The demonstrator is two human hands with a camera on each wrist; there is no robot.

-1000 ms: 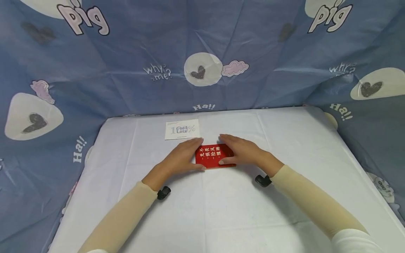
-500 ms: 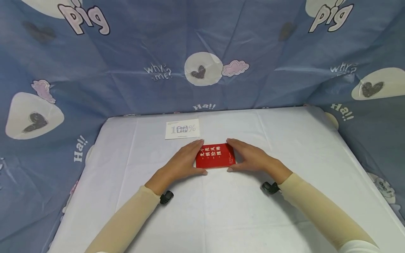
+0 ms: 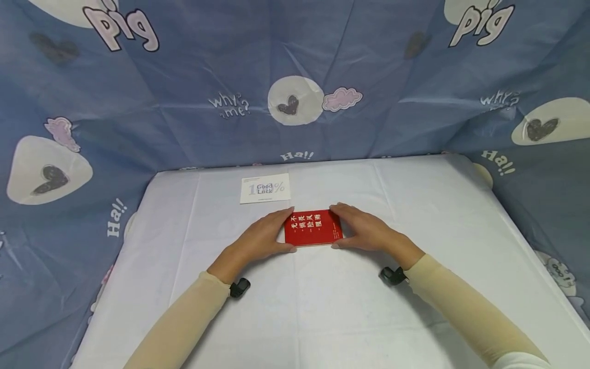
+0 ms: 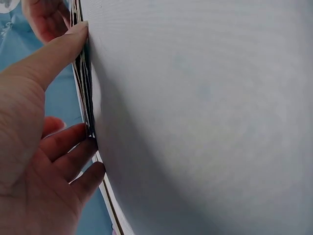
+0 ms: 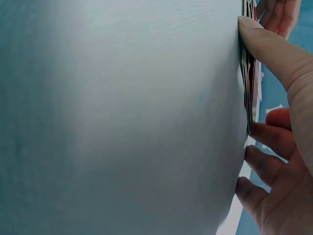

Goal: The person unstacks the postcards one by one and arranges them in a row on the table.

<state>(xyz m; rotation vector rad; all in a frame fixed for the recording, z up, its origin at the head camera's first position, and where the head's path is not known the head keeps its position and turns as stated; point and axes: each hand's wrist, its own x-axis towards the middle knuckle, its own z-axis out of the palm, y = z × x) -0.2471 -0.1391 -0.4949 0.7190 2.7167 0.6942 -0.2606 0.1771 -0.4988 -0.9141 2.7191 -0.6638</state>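
Observation:
A stack of cards [image 3: 313, 229] with a red top card lettered in white lies flat on the white cloth, long side across. My left hand [image 3: 260, 236] grips its left end, thumb on the near edge and fingertips at the far edge. At the right end my right hand [image 3: 369, 229] holds it the same way. Several thin layers show along the near edge of the stack [image 4: 83, 73] in the left wrist view, with the left thumb [image 4: 63, 51] against them. In the right wrist view the right thumb [image 5: 274, 46] presses the layered edge too.
A white "Good Luck" card [image 3: 266, 188] lies behind and to the left of the stack. The white-clothed table [image 3: 341, 307] ends at a blue printed fabric [image 3: 184, 102] hanging at the back and sides. A black wrist camera [image 3: 392, 275] sits under each wrist.
The right hand has moved right, its thumb going from the top of the red card to the near edge. The left hand has shifted slightly; the stack stays in about the same place.

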